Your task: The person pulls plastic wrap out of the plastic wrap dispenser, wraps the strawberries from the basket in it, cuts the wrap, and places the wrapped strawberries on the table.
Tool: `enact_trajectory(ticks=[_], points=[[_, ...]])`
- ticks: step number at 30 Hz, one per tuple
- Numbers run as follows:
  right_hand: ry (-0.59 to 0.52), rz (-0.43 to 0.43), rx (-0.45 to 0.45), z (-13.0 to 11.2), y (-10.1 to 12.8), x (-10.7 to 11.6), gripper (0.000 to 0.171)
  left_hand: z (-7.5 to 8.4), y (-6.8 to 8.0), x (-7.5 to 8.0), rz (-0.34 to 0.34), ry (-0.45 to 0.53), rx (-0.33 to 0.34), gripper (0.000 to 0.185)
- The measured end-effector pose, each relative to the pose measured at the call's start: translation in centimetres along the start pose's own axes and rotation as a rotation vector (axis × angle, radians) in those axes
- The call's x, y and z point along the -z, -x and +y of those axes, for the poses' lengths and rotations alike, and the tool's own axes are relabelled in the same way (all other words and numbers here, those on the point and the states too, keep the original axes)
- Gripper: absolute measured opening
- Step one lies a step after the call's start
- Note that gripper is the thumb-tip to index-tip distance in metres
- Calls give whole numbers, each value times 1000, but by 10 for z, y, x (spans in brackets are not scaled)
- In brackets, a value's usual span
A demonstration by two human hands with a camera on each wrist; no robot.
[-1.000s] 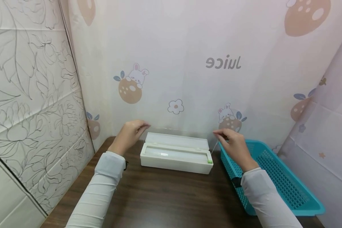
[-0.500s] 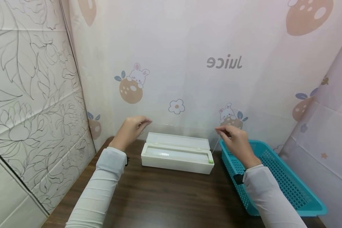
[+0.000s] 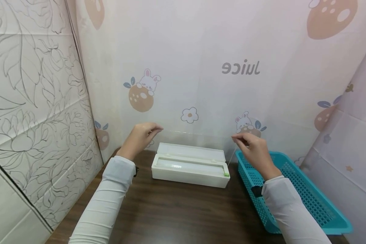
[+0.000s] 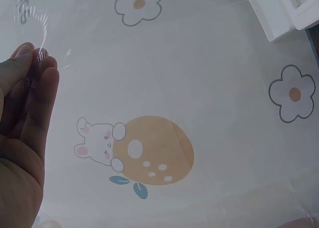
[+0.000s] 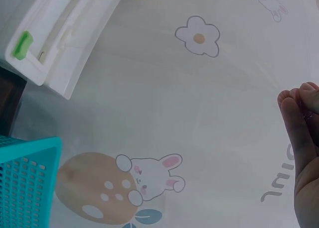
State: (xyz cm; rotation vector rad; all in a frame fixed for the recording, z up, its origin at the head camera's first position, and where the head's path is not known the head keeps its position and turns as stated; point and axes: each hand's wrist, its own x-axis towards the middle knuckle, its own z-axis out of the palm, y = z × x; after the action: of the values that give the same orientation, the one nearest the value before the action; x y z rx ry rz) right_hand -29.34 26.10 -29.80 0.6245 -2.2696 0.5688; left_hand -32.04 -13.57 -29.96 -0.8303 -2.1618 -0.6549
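Observation:
A clear sheet of cling film (image 3: 184, 132) stretches between my two hands, its top edge a faint shiny line. My left hand (image 3: 140, 139) pinches one corner between thumb and fingers; the crinkled film shows at its fingertips in the left wrist view. The other corner is pinched by my right hand (image 3: 253, 150). Below and between them stands a white cling film dispenser (image 3: 189, 179), its lid (image 3: 190, 151) tipped back. A film roll (image 3: 183, 165) shows through its slot, and a green slider cutter (image 3: 226, 174) sits at the right end. The sheet's lower edge is hard to see.
A teal plastic basket (image 3: 332, 220) with perforated sides stands right of the dispenser, under my right forearm. The dark wooden table (image 3: 183, 213) meets a printed curtain (image 3: 201, 84) close behind the dispenser. On the left rises a flower-patterned panel (image 3: 42, 101).
Both hands have risen slightly, the left more than the right, and the film's top edge has risen with them. The dispenser and basket stay in place.

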Motion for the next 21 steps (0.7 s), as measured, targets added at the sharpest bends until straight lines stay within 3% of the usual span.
enact_trajectory(ticks=[21], points=[[22,23,37,-3,-8,7,17,-4,-9,2,25,-11,-14,13]])
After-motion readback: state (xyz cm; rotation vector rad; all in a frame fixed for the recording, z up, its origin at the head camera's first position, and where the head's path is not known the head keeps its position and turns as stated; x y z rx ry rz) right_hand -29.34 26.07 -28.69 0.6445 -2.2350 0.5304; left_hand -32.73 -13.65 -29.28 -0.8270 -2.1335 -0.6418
